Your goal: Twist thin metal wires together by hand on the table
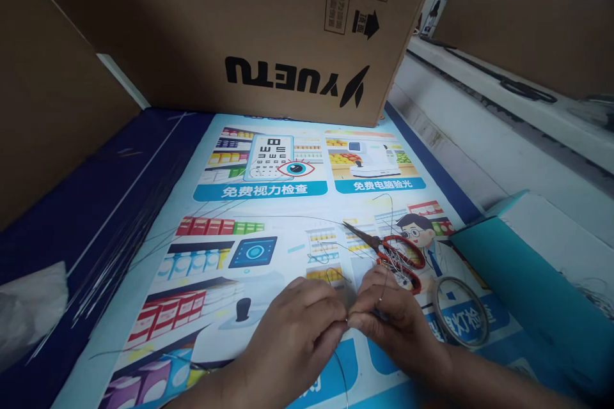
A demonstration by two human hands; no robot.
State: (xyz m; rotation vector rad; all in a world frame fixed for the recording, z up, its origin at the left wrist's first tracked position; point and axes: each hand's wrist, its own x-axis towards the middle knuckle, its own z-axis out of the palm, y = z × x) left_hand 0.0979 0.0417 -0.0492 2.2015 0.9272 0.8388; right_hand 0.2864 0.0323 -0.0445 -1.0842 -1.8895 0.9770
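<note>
My left hand (292, 326) and my right hand (391, 323) meet fingertip to fingertip low in the head view, both pinched on a thin metal wire (336, 281) that loops up and back over the printed poster (268, 217). Just beyond my right hand lie red-handled scissors (393, 252), blades pointing left, with short wire pieces across the handles. A roll of clear tape (461, 312) rests right of my right hand.
A large brown cardboard box (249, 32) stands at the back. A bundle of long thin wires (125, 230) lies on the blue surface at left. A teal box flap (522, 294) is at right. A plastic bag (29, 307) sits at far left.
</note>
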